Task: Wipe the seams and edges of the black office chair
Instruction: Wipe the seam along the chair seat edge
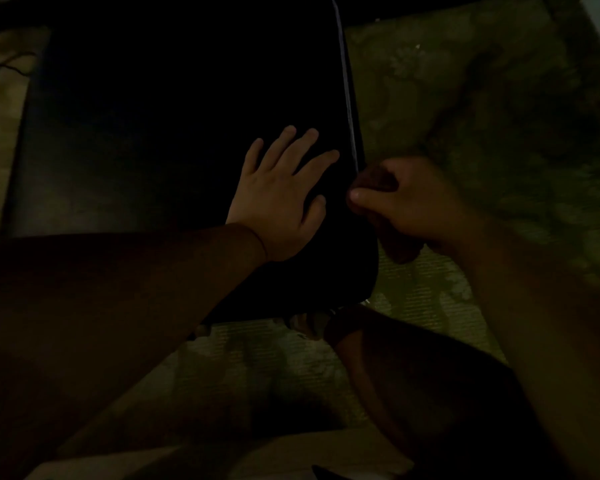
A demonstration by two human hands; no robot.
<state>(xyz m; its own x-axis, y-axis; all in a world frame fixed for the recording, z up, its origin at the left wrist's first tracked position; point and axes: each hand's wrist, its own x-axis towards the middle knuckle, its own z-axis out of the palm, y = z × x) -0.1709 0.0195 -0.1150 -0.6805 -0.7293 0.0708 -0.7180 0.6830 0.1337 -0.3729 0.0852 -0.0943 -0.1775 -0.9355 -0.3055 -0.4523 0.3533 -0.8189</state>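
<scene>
One chair: the black office chair (pixel 187 116) fills the upper middle of the view, its dark padded panel running away from the camera; a pale seam line (pixel 345 81) runs down its right edge to the near right corner.
Where it stands: on a greenish patterned floor (pixel 465 98), which shows to its right and below its near edge.
Step in hand: wiping the right-hand seam, by my reading. The work sits low on that edge, just above the rounded near right corner.
Cloth: a dark wad (pixel 374 181) is bunched against the seam; the light is too poor to be sure of its material, though it looks like a wiping cloth.
Right hand: the right hand (pixel 406 202) is curled round the wad, thumb tip forward and pinching it against the chair's edge; the forearm comes in from the lower right.
Left hand: the left hand (pixel 281 192) lies flat on the panel just beside the seam, fingers (pixel 286 140) straight and spread, thumb out toward the edge, apparently steadying the chair; its sleeved forearm crosses from the left.
Next move calls for: firm pressure kept on the seam while the wad follows the edge round the near right corner, with the flat hand bracing so the chair does not swing.
Not visible: the left edge and far seams are lost in shadow.
</scene>
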